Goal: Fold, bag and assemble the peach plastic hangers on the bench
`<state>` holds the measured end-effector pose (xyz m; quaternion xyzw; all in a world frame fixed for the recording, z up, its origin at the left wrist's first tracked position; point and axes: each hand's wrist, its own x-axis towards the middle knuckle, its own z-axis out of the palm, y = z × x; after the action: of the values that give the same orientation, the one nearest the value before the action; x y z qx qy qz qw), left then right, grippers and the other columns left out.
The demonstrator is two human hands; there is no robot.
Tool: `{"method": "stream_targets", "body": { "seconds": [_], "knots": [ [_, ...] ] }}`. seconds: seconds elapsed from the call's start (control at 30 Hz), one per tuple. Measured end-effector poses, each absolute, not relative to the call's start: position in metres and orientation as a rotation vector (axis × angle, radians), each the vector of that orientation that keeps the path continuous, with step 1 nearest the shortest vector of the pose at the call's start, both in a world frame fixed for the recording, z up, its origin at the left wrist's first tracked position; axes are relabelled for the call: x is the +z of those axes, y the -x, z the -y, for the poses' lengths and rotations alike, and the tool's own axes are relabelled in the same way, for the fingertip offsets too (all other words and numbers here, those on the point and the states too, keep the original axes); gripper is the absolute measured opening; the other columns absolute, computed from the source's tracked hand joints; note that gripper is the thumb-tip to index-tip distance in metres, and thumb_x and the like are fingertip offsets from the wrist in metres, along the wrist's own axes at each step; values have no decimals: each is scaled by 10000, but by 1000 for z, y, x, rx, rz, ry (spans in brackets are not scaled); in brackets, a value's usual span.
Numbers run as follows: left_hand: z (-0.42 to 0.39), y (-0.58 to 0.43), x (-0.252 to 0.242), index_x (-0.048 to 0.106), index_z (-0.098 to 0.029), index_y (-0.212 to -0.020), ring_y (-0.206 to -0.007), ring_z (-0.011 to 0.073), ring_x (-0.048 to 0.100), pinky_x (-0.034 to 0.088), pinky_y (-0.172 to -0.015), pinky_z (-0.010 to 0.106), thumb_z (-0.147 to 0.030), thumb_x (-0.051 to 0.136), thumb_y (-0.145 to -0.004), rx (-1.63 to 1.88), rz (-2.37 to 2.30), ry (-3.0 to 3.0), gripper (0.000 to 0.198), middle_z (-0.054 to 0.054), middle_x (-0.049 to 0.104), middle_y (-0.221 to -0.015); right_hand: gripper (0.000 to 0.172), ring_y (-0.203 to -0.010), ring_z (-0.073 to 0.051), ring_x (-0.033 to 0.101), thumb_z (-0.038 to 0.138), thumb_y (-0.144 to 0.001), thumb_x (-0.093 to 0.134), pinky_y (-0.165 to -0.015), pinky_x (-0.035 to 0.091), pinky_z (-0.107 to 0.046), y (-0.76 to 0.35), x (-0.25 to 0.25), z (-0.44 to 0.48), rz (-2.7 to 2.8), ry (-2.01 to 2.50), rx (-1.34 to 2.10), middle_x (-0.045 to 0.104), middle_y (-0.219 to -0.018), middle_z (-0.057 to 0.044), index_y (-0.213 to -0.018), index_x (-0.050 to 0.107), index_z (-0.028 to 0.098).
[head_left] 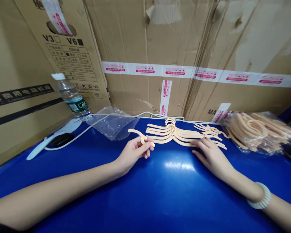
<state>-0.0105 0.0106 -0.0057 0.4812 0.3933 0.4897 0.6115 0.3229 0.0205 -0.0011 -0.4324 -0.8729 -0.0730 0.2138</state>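
My left hand (135,151) pinches a small peach-coloured plastic hanger piece (135,131), curved and with a hook-like bend, between thumb and fingers. Just past it, several matching hangers (160,137) lie in a row on the blue tabletop, their hooks (170,121) pointing away from me. My right hand (207,150) is over the right ends of this row. Its fingers are bent and lightly touch the nearest hanger arm, while the thumb stands apart. Beyond the right hand lies a loose group of hanger pieces (212,130), partly covered by it.
A clear bag of hanger pieces (254,132) lies at the right. At the left are a water bottle (74,98), a pale hairbrush (55,137), a black oval object (61,140) and a crumpled plastic bag (113,124). A white cable (145,114) runs along the cardboard boxes (135,38) behind.
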Motion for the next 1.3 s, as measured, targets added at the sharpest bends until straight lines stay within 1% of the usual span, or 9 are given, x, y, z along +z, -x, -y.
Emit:
{"method": "stream_targets", "body": {
  "seconds": [0.13,0.23,0.47,0.63,0.77,0.87,0.93,1.1,1.3],
  "knots": [
    [-13,11,-3,683,-119,-904,-623,88,564,429,-579,233,-434,877,-726,1130,-875,-1098,411,28,663,-801,135,-960,-284,637,299,-1007,535,-839,556,-457,-323,-2,-26,2375,1166,-87,677,-1028,-121,-1013,632,205],
    [-12,12,-3,673,-128,-879,-627,88,561,419,-585,230,-400,896,-706,1155,-869,-1060,392,11,644,-765,154,-882,-267,625,314,-1006,530,-778,543,-425,-324,0,-26,2376,1184,-30,668,-951,-102,-919,609,214],
    [-11,15,-7,669,-130,-812,-636,87,534,409,-607,229,-418,919,-690,1195,-839,-1038,401,-2,610,-723,188,-835,-238,647,350,-1012,527,-739,548,-369,-329,6,-16,2368,1148,88,673,-907,-80,-919,632,225],
    [-10,17,-4,649,-142,-803,-694,95,529,436,-689,231,-388,926,-702,1199,-792,-913,384,-9,590,-731,216,-750,-208,670,408,-1008,550,-676,563,-327,-328,11,-10,2250,1189,202,672,-854,-57,-899,589,226],
    [-9,17,-2,634,-152,-783,-830,119,565,477,-765,249,-346,943,-684,1209,-756,-822,378,14,625,-892,188,-777,-210,717,415,-989,597,-707,581,-321,-329,11,-8,2135,1203,166,722,-909,-51,-992,618,228],
    [-8,18,-1,623,-156,-781,-1000,171,613,507,-882,313,-303,944,-685,1172,-701,-758,366,56,662,-1107,205,-840,-219,733,403,-982,615,-764,588,-334,-330,12,-6,2096,1192,128,748,-1018,-60,-1097,660,239],
    [-8,18,0,615,-159,-794,-1027,198,643,508,-933,357,-279,941,-690,1114,-672,-708,363,71,678,-1149,181,-849,-222,731,389,-975,628,-768,585,-334,-330,12,-6,2094,1180,120,752,-1001,-52,-1073,683,247],
    [-7,18,0,609,-156,-804,-898,179,692,515,-921,344,-263,932,-705,1059,-649,-661,353,56,709,-1030,108,-777,-209,712,348,-951,662,-734,574,-325,-328,11,-5,2079,1135,83,740,-906,-31,-980,685,247],
    [-9,19,-3,624,-154,-819,-858,169,679,518,-881,318,-234,896,-746,1055,-648,-657,293,38,683,-912,66,-844,-210,696,291,-959,648,-760,555,-319,-329,11,-3,2114,1122,142,716,-952,-29,-1014,669,263]
  ]
}}
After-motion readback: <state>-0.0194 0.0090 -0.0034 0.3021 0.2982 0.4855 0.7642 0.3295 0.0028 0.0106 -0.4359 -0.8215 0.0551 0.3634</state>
